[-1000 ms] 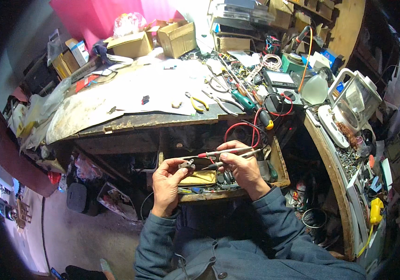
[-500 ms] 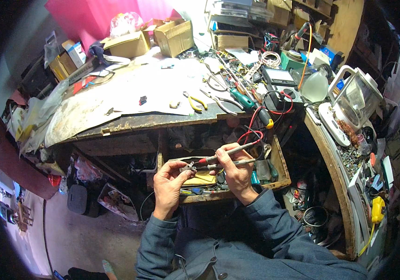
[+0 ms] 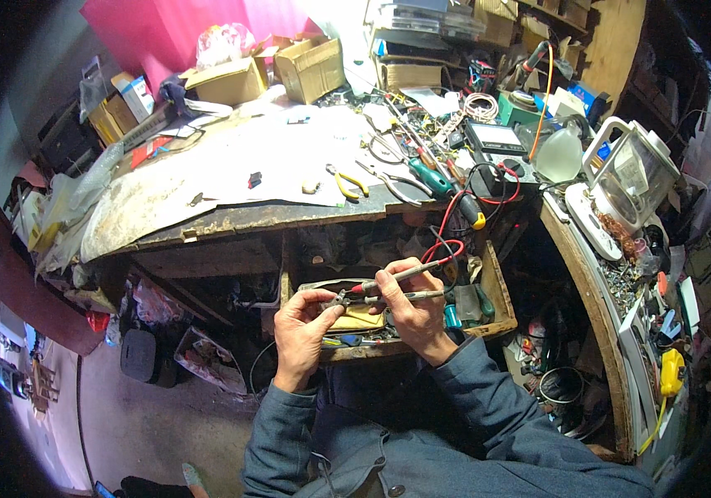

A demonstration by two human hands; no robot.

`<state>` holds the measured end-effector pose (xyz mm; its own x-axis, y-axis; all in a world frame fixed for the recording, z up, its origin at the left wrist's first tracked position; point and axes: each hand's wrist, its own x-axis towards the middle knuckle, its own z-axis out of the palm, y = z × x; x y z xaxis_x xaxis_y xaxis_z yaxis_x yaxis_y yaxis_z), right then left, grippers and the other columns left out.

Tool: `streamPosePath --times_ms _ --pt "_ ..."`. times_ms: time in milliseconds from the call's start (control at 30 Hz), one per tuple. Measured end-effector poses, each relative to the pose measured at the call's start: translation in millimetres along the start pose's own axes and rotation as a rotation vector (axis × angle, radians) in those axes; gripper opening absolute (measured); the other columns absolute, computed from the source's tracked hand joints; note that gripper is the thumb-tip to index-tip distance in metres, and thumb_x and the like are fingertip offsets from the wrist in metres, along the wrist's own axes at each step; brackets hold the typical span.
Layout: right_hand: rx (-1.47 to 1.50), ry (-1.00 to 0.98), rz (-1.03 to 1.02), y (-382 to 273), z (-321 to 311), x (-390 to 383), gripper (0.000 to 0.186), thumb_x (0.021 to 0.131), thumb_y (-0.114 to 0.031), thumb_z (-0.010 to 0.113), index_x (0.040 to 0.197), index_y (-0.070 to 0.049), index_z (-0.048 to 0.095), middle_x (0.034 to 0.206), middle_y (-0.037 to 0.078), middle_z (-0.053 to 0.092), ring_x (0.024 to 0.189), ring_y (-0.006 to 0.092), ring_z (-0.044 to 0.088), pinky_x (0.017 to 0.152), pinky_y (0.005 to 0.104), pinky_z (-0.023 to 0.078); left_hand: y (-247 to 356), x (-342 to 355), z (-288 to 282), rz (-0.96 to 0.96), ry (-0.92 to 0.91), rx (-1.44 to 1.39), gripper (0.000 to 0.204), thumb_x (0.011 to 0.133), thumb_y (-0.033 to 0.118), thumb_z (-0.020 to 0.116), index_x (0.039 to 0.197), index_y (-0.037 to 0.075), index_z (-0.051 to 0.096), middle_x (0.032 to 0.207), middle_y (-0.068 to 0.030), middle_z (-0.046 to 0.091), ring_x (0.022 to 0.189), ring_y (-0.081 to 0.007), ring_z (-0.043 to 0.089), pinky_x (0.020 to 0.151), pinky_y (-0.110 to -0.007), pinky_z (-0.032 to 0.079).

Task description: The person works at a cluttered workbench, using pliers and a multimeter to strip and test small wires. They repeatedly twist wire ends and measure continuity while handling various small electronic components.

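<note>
Between the thumb and fingers of my left hand (image 3: 299,336) is a small metallic part (image 3: 341,299), too small to identify. My right hand (image 3: 415,311) grips two multimeter probes together, one above the other. The upper red-tipped probe (image 3: 405,274) and the lower dark-tipped probe (image 3: 422,295) both point left, their tips at or very near the small part. Red and black leads (image 3: 453,249) rise from the probes toward a multimeter (image 3: 500,149) on the bench at the back right. Both hands are held over an open wooden drawer (image 3: 500,282).
Yellow-handled pliers (image 3: 347,183), more pliers (image 3: 401,184) and a green screwdriver (image 3: 430,176) lie near the bench's front edge. A white sheet (image 3: 264,158) covers much of the bench (image 3: 222,222). Cardboard boxes (image 3: 310,70) stand behind. A glass kettle (image 3: 633,170) sits at right.
My right hand has shifted slightly left and the probes have tilted a little, their tips closer to the small part. My left hand stays nearly in place.
</note>
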<state>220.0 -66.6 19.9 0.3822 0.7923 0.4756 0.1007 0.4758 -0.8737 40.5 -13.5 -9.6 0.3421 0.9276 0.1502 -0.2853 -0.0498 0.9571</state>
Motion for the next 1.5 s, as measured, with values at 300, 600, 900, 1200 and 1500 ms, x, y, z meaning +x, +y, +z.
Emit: streamPosePath --times_ms 300,600,900,1200,1500 --pt "-0.121 -0.039 -0.048 0 2 -4 0.007 0.099 -0.006 0.066 0.097 -0.001 0.062 0.078 0.007 0.071 0.063 0.0108 0.068 0.050 0.0271 0.053 7 -2 1 0.012 0.046 0.091 0.019 0.087 -0.003 0.077 0.104 -0.002 0.068 0.095 -0.0057 0.071 0.085 -0.0111 0.067 0.077 -0.025 0.055" --pt "-0.046 -0.040 -0.021 0 0 -4 0.005 0.099 -0.006 0.066 0.099 -0.002 0.064 0.077 0.005 0.071 0.064 0.0079 0.067 0.051 0.0257 0.052 7 -2 6 -0.016 0.056 0.015 0.021 0.087 -0.007 0.073 0.105 -0.002 0.066 0.097 -0.0086 0.073 0.085 -0.0142 0.070 0.079 -0.027 0.057" --pt "-0.223 -0.066 -0.148 4 -3 -3 0.007 0.095 -0.004 0.068 0.098 0.002 0.066 0.083 0.009 0.070 0.066 0.0149 0.069 0.054 0.0285 0.052 6 -3 5 -0.007 0.058 0.025 0.020 0.087 -0.006 0.073 0.105 -0.001 0.067 0.094 -0.0082 0.073 0.084 -0.0133 0.070 0.076 -0.026 0.057" --pt "-0.114 -0.017 -0.052 0 -3 -4 0.007 0.094 -0.005 0.070 0.094 0.001 0.066 0.078 0.009 0.069 0.066 0.0134 0.068 0.055 0.0295 0.051 10 -4 8 -0.003 0.079 0.046 0.018 0.088 -0.005 0.072 0.105 -0.003 0.067 0.091 -0.0063 0.072 0.079 -0.0108 0.068 0.073 -0.024 0.054" --pt "-1.404 -0.415 -0.152 -41 -59 27 0.011 0.087 -0.015 0.067 0.082 -0.006 0.061 0.074 0.015 0.069 0.066 0.0312 0.071 0.055 0.0402 0.055 3 -2 5 0.053 0.141 0.140 0.015 0.090 -0.003 0.072 0.104 -0.002 0.069 0.091 -0.0040 0.072 0.081 -0.0089 0.066 0.074 -0.023 0.052"
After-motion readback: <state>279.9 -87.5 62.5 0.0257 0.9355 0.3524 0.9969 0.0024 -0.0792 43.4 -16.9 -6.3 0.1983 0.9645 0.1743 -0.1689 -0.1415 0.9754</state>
